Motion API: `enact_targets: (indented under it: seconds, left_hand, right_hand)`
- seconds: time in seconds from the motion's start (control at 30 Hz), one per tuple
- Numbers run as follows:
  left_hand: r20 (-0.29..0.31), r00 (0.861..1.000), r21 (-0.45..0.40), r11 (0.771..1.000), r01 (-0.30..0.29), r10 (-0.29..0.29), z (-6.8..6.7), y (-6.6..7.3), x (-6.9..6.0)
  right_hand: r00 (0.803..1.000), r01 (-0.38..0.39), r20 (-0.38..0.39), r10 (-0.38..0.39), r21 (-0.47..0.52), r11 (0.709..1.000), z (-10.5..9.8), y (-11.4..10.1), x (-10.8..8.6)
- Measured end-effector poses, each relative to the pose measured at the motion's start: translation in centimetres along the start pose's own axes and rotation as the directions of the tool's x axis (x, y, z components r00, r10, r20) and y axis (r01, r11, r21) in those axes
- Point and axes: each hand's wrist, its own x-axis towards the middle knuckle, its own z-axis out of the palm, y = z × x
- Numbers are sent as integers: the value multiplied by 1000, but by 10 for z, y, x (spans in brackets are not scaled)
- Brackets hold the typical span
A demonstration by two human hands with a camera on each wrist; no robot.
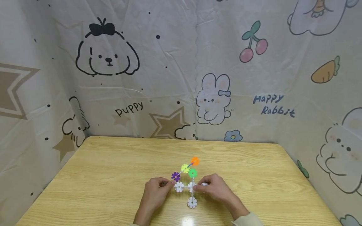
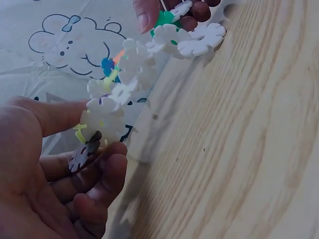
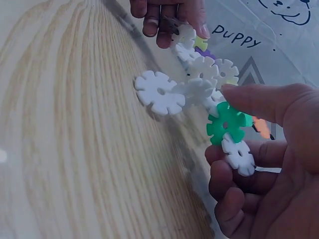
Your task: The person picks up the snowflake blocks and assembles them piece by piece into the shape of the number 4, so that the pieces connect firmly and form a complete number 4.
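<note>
Both hands hold a joined structure of notched snowflake discs above the table. At its left end, the left hand (image 1: 154, 193) pinches it between thumb and fingers beside a white disc (image 1: 179, 187). Near its middle right, the right hand (image 1: 216, 188) grips it; in the right wrist view a green disc (image 3: 225, 125) and a white disc (image 3: 239, 155) lie between thumb and fingers. A purple disc (image 1: 175, 176), a yellow disc (image 1: 185, 168) and an orange disc (image 1: 194, 161) run along an upper slanting arm. Another white disc (image 1: 192, 202) forms the bottom end. The fingers hide some joints.
The structure's surroundings are a light wooden table (image 1: 113, 169) with rounded far corners. Behind it and at both sides hangs a pale cloth (image 1: 169, 62) printed with cartoon animals, stars and fruit.
</note>
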Motion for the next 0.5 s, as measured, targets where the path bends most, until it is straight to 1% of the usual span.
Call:
enact_targets:
  seconds: [0.13, 0.2, 0.3, 0.5]
  left_hand:
    - [0, 1000, 28, 1000, 8, -8, 0, 0, -1]
    - [-6, 1000, 39, 999, 14, -13, 1, 1, -1]
    - [-27, 999, 52, 998, 19, -17, 1, 2, -1]
    - [-76, 996, 65, 997, 50, -45, 4, 3, 0]
  right_hand:
    - [1000, -6, 17, 5, 16, 1000, 1, 1, -1]
    - [1000, -6, 16, 6, 4, 1000, 1, 1, -1]
    - [1000, -15, 14, 15, -13, 1000, 2, 0, 0]
    - [999, -34, -4, 34, -66, 997, 3, -3, 2]
